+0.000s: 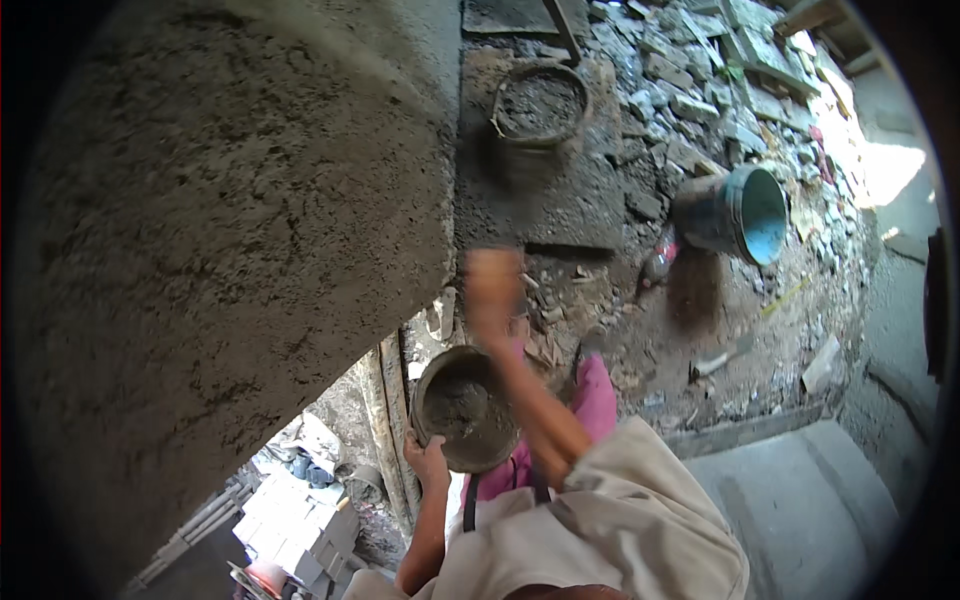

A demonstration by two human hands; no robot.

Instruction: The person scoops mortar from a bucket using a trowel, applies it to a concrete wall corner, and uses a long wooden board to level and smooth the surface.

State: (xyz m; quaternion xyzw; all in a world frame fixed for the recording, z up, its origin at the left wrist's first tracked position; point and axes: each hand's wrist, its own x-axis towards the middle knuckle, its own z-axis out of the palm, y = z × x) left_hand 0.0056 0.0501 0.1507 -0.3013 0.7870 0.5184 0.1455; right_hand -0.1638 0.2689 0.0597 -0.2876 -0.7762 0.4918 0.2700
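Observation:
My left hand [428, 462] grips the rim of a round, mortar-smeared bowl [492, 446], thumb over the edge. Wet grey mortar [460, 402] lies in the bottom of this bowl. Beyond it, my right hand [493, 285] is stretched forward near the wall's edge, smeared by motion. Its fingers, and whatever they may hold, cannot be made out. Close on the left rises a wall [250, 200] coated in rough, damp-looking mortar. Farther ahead, a bucket [497, 118] filled with grey mortar stands on a dirty board [600, 215].
At the right, a blue-grey bucket [708, 215] lies tipped on its side, beside a clear bottle [660, 256] with a red part. Broken rubble [690, 105] covers the far right. Wooden poles [386, 430] and stacked pale blocks [297, 525] are at lower left; a concrete slab [790, 500] is at lower right.

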